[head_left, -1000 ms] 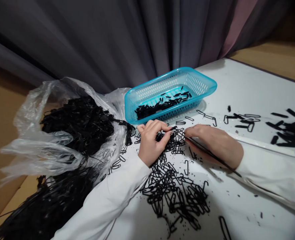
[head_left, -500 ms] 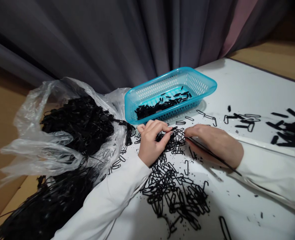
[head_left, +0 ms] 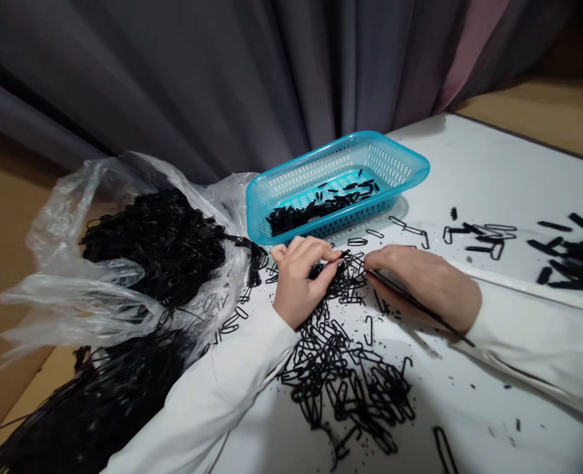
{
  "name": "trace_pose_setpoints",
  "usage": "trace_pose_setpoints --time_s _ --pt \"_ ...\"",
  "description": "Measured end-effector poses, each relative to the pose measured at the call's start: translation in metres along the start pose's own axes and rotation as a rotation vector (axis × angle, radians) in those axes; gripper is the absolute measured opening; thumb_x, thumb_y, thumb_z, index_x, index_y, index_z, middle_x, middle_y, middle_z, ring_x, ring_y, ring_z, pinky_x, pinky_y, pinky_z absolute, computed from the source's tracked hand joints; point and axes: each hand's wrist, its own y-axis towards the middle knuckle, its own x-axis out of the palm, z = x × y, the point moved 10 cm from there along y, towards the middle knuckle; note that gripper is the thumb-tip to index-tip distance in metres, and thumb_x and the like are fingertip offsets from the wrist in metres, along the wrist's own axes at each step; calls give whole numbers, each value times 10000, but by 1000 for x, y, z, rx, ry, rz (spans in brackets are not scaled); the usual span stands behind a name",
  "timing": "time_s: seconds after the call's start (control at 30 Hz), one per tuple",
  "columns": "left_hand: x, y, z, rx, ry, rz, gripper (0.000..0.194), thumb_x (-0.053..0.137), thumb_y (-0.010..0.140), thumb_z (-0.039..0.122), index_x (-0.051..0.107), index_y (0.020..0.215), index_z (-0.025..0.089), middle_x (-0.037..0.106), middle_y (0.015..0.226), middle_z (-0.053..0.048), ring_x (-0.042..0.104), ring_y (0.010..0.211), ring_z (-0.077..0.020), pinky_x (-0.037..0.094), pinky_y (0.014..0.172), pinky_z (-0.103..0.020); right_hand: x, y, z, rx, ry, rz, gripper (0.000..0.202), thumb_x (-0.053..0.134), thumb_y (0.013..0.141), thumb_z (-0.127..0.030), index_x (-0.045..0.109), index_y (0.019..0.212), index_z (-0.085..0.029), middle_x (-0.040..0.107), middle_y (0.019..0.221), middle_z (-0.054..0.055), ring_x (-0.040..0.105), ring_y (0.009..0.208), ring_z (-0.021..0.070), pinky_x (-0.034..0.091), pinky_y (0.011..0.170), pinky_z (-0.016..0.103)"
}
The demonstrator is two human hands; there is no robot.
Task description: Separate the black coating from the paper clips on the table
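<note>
My left hand [head_left: 304, 276] is closed in a pinch above the heap of black wire-like loops [head_left: 353, 388]. A small dark bit shows at its thumb and index fingertips, too small to name. To its right, my right hand [head_left: 424, 283] is closed on a thin black strip [head_left: 414, 301], which runs back under the palm towards the sleeve. The fingertips of both hands face each other with a narrow gap between. Loose black loops lie on the white table [head_left: 479, 415] beneath and around them.
A blue plastic basket [head_left: 412, 170] holding short black pieces stands just beyond my hands. At left, a clear plastic bag [head_left: 74, 296] contains a tangle of black strips [head_left: 157, 247]. More short black pieces [head_left: 582, 260] lie at far right. A grey curtain [head_left: 197, 79] hangs behind.
</note>
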Motion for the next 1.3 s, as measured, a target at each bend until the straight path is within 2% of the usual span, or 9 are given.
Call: trace_pose_setpoints --time_s 0.27,0.47,0.57,0.73,0.93,1.07,1.3 --pt "2 0 -1 -5 15 -16 90 649 850 196 612 773 223 682 864 39 573 839 -160 263 781 -359 5 0 -4 -52 -15 -41 190 389 946 -134 516 1087 -135 653 901 85 612 849 182 517 758 335" --pt "4 1 0 -12 20 -33 105 645 863 243 607 768 220 679 847 47 577 836 -153 255 784 -365 1 -1 -20 -209 -134 -16 226 332 949 -106 512 1086 -100 669 898 115 603 819 206 503 750 352" --pt "5 1 1 -5 37 -41 103 632 873 253 612 776 225 684 864 44 576 841 -156 256 779 -365 1 -1 -21 -227 -168 -11 290 261 953 -96 518 1087 -115 667 888 118 595 807 208 492 738 356" --pt "3 0 4 26 27 -38 93 631 868 224 604 779 225 685 869 35 568 836 -163 256 773 -366 -4 1 -16 -199 -186 20 242 311 952 -108 530 1054 -125 663 860 105 610 802 202 492 726 339" --pt "0 0 2 10 34 2 92 637 859 205 599 778 228 679 865 45 570 830 -157 254 767 -355 -7 1 3 35 -66 32 145 404 933 -128 512 1022 -165 644 876 65 621 842 174 501 689 299" --pt "0 0 0 -6 43 9 78 626 866 223 608 791 230 681 871 35 573 831 -162 260 773 -356 -9 1 -1 30 -44 59 120 431 927 -144 502 1014 -186 643 840 38 626 782 153 502 658 284" --pt "-1 0 1 7 36 21 81 629 858 197 604 790 232 676 875 35 573 817 -160 262 761 -354 -4 -2 2 41 -32 22 142 431 933 -158 502 1053 -186 652 869 42 637 824 159 510 679 292"
